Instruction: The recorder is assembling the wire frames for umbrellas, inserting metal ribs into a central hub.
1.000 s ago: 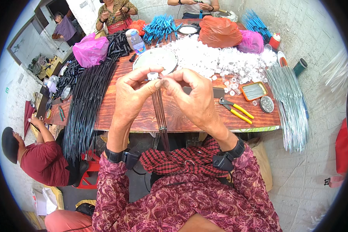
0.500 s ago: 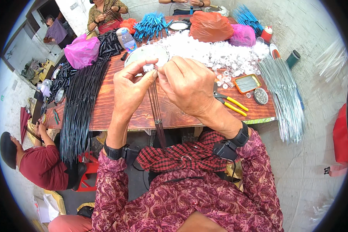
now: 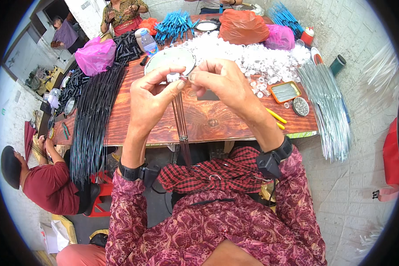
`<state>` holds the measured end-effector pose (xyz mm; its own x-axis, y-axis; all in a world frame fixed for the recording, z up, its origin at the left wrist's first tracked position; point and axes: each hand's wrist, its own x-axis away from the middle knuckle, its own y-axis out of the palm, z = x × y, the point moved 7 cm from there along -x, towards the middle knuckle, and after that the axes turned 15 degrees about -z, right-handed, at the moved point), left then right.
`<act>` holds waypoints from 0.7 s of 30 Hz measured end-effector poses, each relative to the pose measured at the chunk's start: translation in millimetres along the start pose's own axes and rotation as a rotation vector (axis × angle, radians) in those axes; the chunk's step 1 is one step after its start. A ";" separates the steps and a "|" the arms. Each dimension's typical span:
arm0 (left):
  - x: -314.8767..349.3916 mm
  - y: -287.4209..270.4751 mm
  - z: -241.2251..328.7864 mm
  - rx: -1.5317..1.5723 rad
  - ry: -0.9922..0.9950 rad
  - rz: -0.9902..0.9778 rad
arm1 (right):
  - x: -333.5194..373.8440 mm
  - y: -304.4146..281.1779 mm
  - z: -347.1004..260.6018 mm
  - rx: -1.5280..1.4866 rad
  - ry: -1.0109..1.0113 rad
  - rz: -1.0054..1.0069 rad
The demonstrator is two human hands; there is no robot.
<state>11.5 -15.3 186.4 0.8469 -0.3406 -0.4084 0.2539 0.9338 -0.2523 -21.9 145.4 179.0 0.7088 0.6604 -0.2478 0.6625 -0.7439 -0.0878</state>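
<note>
Over the table, my left hand (image 3: pixel 147 103) is closed on a small white plastic hub (image 3: pixel 173 77), pinched between thumb and fingers. Several thin dark rods (image 3: pixel 180 119) hang down from the hub toward my lap. Close beside it on the right, my right hand (image 3: pixel 228 86) pinches a thin, light wire-like piece (image 3: pixel 185 76) that reaches to the hub; its far end is too small to make out. Behind my hands lies a pale round dish (image 3: pixel 181 56). Yellow-handled pliers (image 3: pixel 276 116) are partly hidden by my right forearm.
White plastic parts (image 3: pixel 239 55) cover the table's back. Long dark rods (image 3: pixel 95 115) overhang at left, silvery rods (image 3: pixel 326 111) at right. An orange-rimmed tray (image 3: pixel 285 92) and a tin of small metal parts (image 3: pixel 300 107) sit near the right. Co-workers (image 3: pixel 53 181) sit around.
My right hand has turned and its fingers have opened out somewhat, baring the wire-like piece at the hub. The right forearm now covers the pliers' head. My left hand keeps its hold.
</note>
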 end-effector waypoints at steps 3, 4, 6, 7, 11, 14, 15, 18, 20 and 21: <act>4.0 1.4 0.2 0.058 -0.002 -0.033 | 7.7 13.6 14.1 -0.138 -0.011 -0.025; 4.8 0.3 -1.3 0.057 -0.005 -0.036 | 8.7 16.9 17.8 -0.209 -0.012 -0.047; 2.0 1.1 -5.4 0.147 0.068 -0.092 | 14.7 14.4 16.8 -0.245 -0.026 -0.044; 0.8 3.2 -11.7 0.200 0.053 -0.102 | 22.1 10.6 11.5 -0.132 -0.038 -0.012; 5.5 -12.4 -38.7 0.232 0.050 0.048 | 73.7 -28.2 36.3 0.466 -0.055 0.226; 12.7 -26.7 -48.0 0.502 0.075 0.096 | 138.0 -66.8 73.3 1.037 0.100 0.414; 7.4 -23.6 -43.0 0.576 0.152 -0.041 | 155.9 -80.8 95.5 1.116 0.285 0.401; -0.7 -14.1 -46.5 0.571 0.143 -0.028 | 187.4 -100.2 115.7 1.235 0.313 0.441; -4.5 -3.2 -47.1 0.626 0.155 -0.078 | 191.6 -96.7 110.2 1.300 0.240 0.452; -5.9 2.4 -49.5 0.672 0.137 -0.080 | 194.2 -99.2 113.5 1.309 0.312 0.430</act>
<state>-16.0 -16.5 144.9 0.7580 -0.3803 -0.5299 0.5850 0.7557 0.2946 22.5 335.9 30.0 0.9329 0.2284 -0.2786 -0.1945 -0.3317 -0.9231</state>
